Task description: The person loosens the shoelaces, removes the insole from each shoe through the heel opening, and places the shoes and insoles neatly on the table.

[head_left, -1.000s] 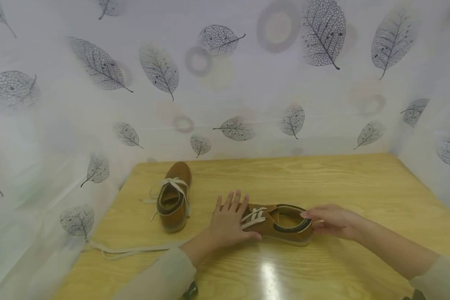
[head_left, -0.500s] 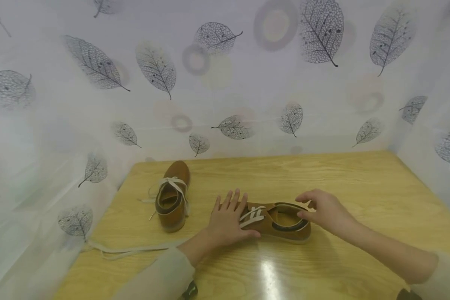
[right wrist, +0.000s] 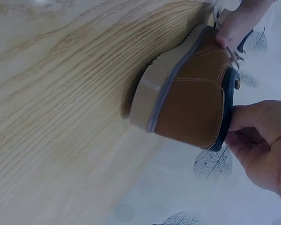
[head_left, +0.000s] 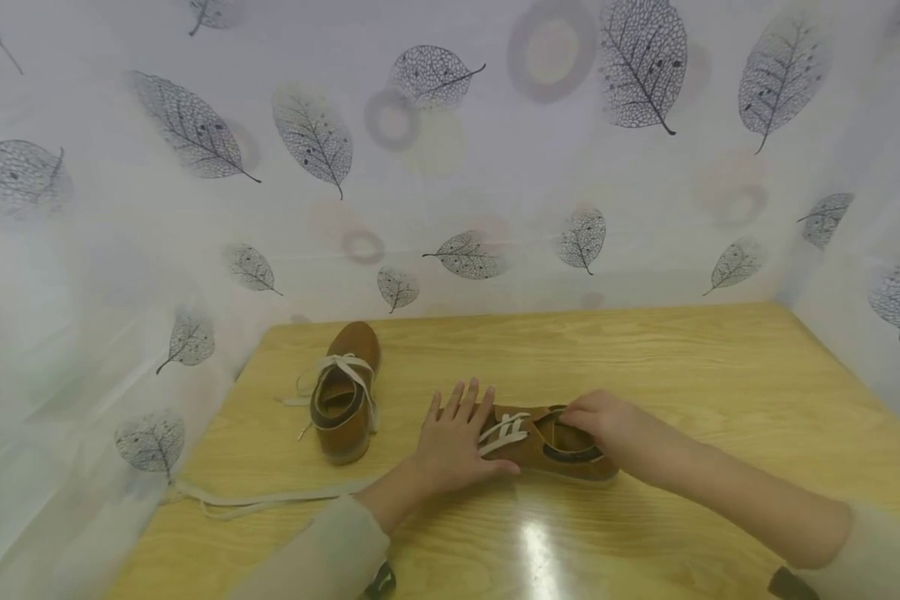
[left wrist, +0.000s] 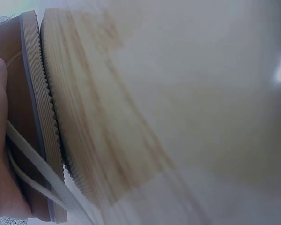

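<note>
A brown lace-up shoe [head_left: 532, 446] with pale laces and a dark padded collar lies sideways on the table, its toe to the left. Across the toe rests my left hand [head_left: 457, 446], fingers straight and spread. My right hand [head_left: 630, 437] is at the shoe's opening. In the right wrist view, the thumb and curled fingers of the right hand [right wrist: 264, 140] meet at the dark collar [right wrist: 228, 105]; the fingertips are partly hidden behind it. The left wrist view shows the shoe's ridged sole edge [left wrist: 40, 108] beside the left hand [left wrist: 2, 154].
Another brown shoe [head_left: 345, 433], its pale laces tied in a bow, stands at the left with its toe pointing away. A long pale lace [head_left: 270, 500] trails over the wooden table [head_left: 682, 358] at the front left. Leaf-patterned sheeting [head_left: 450, 167] surrounds the table's back and sides.
My right hand has left the outside of the heel, lifted with fingers parted, then come left and over the collar into the opening. The left hand and both shoes stay put.
</note>
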Available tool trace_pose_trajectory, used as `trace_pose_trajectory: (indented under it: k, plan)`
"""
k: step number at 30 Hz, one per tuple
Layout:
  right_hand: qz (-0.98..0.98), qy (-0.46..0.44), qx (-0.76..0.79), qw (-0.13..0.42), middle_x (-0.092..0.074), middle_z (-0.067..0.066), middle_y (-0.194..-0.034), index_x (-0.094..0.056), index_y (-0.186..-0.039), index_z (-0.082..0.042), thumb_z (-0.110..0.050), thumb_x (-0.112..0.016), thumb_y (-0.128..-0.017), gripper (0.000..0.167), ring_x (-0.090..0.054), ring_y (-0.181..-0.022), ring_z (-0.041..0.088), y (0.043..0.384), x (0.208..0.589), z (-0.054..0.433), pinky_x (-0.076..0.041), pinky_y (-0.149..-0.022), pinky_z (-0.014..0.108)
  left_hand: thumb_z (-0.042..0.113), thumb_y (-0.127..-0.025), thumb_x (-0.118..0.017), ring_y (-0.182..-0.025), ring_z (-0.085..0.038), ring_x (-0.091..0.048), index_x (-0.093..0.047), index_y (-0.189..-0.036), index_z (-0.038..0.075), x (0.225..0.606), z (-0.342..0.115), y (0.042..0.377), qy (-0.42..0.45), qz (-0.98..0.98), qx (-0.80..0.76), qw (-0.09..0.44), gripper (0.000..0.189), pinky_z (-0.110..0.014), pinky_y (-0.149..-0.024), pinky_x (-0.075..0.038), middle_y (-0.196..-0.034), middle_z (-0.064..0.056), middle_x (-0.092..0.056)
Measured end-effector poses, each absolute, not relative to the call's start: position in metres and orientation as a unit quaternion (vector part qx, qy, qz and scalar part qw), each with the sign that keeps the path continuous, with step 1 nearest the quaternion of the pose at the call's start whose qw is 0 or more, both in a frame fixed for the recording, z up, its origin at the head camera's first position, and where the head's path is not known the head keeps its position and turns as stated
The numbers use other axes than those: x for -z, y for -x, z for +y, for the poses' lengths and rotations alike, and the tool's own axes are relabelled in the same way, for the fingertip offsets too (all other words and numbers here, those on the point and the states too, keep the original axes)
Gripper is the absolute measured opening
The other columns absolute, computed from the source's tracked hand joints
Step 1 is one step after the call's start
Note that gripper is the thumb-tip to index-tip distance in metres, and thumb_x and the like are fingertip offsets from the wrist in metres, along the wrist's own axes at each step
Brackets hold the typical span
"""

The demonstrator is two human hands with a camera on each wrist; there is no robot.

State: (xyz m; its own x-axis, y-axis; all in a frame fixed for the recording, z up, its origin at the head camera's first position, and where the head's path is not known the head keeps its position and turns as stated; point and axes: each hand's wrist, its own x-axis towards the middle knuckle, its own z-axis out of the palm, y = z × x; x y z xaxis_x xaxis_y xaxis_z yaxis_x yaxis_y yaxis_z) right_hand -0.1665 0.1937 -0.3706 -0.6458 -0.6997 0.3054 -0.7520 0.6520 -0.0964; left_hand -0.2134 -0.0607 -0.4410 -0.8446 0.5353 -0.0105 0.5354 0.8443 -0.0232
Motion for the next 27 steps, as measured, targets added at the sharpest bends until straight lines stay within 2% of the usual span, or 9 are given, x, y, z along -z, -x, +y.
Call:
trace_pose_trajectory:
  k: [4, 8, 13, 16, 21, 27]
  plan:
    - [-0.919, -0.383, -0.044, 0.077, -0.063, 0.014, -0.103, -0.063, -0.106, 0.003, 0.017, -0.074, -0.061, 0.048, -0.061, -0.094, 0.028, 0.163, 0.364, 0.184, -0.056, -0.08, 0.033, 0.088, -0.073, -0.031, -0.146, -0.031, -0.008, -0.004, -0.153, 0.017, 0.442, -0.062, 0.214, -0.279, 0.96, 0.012, 0.007, 0.111, -0.055, -0.115, -0.011, -0.159, -0.011, -0.007]
    - [-0.938, -0.345, -0.027, 0.026, -0.064, 0.011, -0.093, -0.063, -0.1, 0.001, 0.013, -0.077, -0.063, 0.041, -0.062, -0.086, 0.025, 0.164, 0.359, 0.174, -0.056, -0.073, 0.03, 0.088, -0.072, -0.032, -0.145, -0.032, -0.009, -0.007, -0.153, 0.016, 0.441, -0.062, 0.214, -0.28, 0.96, 0.005, 0.007, 0.112, -0.056, -0.115, -0.011, -0.159, -0.012, -0.008]
    - [-0.944, -0.329, -0.03, 0.023, -0.063, 0.007, -0.079, -0.064, -0.087, -0.002, 0.012, -0.079, -0.06, 0.034, -0.061, -0.071, 0.02, 0.169, 0.361, 0.168, -0.055, -0.062, 0.027, 0.088, -0.072, -0.032, -0.145, -0.031, -0.008, -0.006, -0.153, 0.017, 0.442, -0.062, 0.214, -0.28, 0.96, 0.004, 0.006, 0.111, -0.056, -0.115, -0.011, -0.159, -0.011, -0.008]
    - [-0.95, -0.309, -0.048, 0.016, -0.062, 0.004, -0.073, -0.063, -0.081, -0.004, 0.012, -0.077, -0.063, 0.028, -0.06, -0.065, 0.017, 0.171, 0.366, 0.166, -0.053, -0.057, 0.024, 0.088, -0.072, -0.033, -0.146, -0.031, -0.009, -0.006, -0.153, 0.017, 0.443, -0.062, 0.214, -0.281, 0.96, 0.002, 0.004, 0.111, -0.056, -0.115, -0.011, -0.159, -0.011, -0.008]
    - [-0.963, -0.251, -0.094, -0.038, -0.056, -0.002, -0.064, -0.06, -0.073, -0.007, 0.011, -0.07, -0.073, 0.02, -0.051, -0.056, 0.009, 0.174, 0.37, 0.163, -0.045, -0.048, 0.019, 0.087, -0.073, -0.034, -0.145, -0.032, -0.01, -0.008, -0.153, 0.016, 0.443, -0.062, 0.213, -0.286, 0.958, -0.001, 0.001, 0.111, -0.057, -0.115, -0.012, -0.159, -0.012, -0.009]
    - [-0.962, -0.198, -0.148, -0.118, -0.057, 0.003, -0.068, -0.062, -0.081, -0.001, 0.017, -0.064, -0.077, 0.019, -0.051, -0.059, 0.012, 0.178, 0.366, 0.159, -0.045, -0.049, 0.02, 0.087, -0.073, -0.034, -0.145, -0.032, -0.011, -0.008, -0.153, 0.015, 0.443, -0.062, 0.214, -0.291, 0.957, 0.004, -0.013, 0.111, -0.056, -0.115, -0.013, -0.159, -0.012, -0.01]
